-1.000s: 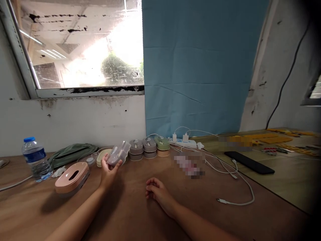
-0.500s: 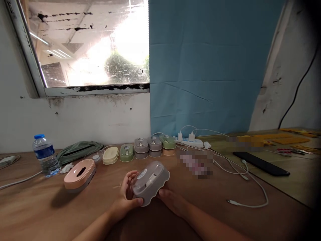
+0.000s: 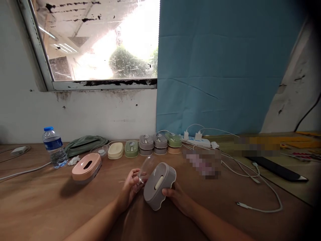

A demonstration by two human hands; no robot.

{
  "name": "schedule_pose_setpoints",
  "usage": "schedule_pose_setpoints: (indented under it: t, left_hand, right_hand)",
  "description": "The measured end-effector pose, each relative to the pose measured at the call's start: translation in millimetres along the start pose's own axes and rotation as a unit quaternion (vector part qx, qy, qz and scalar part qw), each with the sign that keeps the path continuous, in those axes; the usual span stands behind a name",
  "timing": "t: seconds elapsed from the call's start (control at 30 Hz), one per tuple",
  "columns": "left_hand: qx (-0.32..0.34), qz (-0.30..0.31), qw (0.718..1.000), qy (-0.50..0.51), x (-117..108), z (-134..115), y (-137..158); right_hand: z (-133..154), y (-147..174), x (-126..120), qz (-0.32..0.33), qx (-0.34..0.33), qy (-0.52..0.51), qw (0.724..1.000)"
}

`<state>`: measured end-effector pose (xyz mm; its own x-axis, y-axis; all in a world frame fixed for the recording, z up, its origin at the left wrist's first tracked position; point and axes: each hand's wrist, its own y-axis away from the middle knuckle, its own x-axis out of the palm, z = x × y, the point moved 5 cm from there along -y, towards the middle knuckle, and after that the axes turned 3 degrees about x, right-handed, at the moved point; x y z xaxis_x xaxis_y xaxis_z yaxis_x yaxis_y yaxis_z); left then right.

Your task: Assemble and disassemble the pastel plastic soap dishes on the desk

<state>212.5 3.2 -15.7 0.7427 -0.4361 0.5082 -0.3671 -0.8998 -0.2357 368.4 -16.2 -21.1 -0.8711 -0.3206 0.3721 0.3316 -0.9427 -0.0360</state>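
My right hand (image 3: pixel 179 197) grips a grey oval plastic box (image 3: pixel 160 185) by its lower right side, thumb on the front. The box is tilted, and its top shows a slot with a pale insert. To its left, my left hand (image 3: pixel 131 185) is closed around a clear plastic cover (image 3: pixel 146 167), which stands apart from the box's top. Behind my hands, a row holds a cream box (image 3: pixel 115 150), a green box (image 3: pixel 131 149), two stacked grey boxes (image 3: pixel 146 145) and a green-topped box (image 3: pixel 174 143). A pink box (image 3: pixel 87 167) with a slot sits to the left.
At the left stand a water bottle (image 3: pixel 55 147) and a green pouch (image 3: pixel 86 145), with crumpled tissue (image 3: pixel 74 160) between. A power strip (image 3: pixel 198 141) with chargers lies at the back; white cables (image 3: pixel 267 210) trail rightwards near a black flat object (image 3: pixel 278 169). A blurred pinkish item (image 3: pixel 200 164) lies right of centre.
The clear cover has come off the grey box and is now in my left hand. The box has tilted further and is held in my right hand. The view has shifted slightly right-to-left.
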Motion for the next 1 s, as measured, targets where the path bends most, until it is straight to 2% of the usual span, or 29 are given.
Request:
schedule_pose_setpoints:
  t: [0.17,0.27,0.47,0.57,0.67,0.77,0.83,0.87,0.9,1.0]
  left_hand:
    - [0.010,-0.055,0.996,0.074,-14.5,-11.3,-5.3]
    - [-0.005,-0.073,0.993,0.096,-23.5,-15.2,-7.9]
    - [-0.028,-0.035,0.996,0.079,-27.6,-19.6,-7.1]
    - [-0.015,-0.026,0.998,0.056,-29.6,-24.6,-8.2]
    - [0.027,-0.051,0.998,0.029,-35.7,-42.3,-14.4]
    - [0.075,-0.095,0.991,-0.058,-47.4,-77.3,-27.1]
    - [0.083,-0.156,0.968,-0.181,-61.8,-106.3,-38.3]
    - [0.075,-0.214,0.937,-0.266,-72.8,-121.9,-43.2]
    - [0.061,-0.277,0.890,-0.357,-84.6,-137.7,-47.3]
    - [0.049,-0.341,0.834,-0.431,-112.6,-173.1,-63.1]
  right_hand:
    - [0.2,2.1,2.7,0.016,0.057,-0.004,0.998]
    - [0.0,2.7,3.6,0.018,0.065,-0.002,0.998]
    - [2.4,3.6,4.8,0.015,0.045,0.001,0.999]
    - [0.2,2.4,3.6,0.022,0.055,-0.007,0.998]
    - [-3.4,0.7,1.3,0.031,0.061,-0.018,0.997]
    - [-5.9,-0.4,-1.5,0.033,0.048,-0.028,0.998]
    - [-7.0,-0.7,-3.7,0.027,0.034,-0.027,0.999]
    - [-7.6,-0.8,-4.9,0.022,0.029,-0.025,0.999]
    - [-8.4,-0.9,-6.0,0.018,0.026,-0.022,0.999]
    - [-9.3,-1.3,-8.4,0.006,0.015,-0.017,1.000]
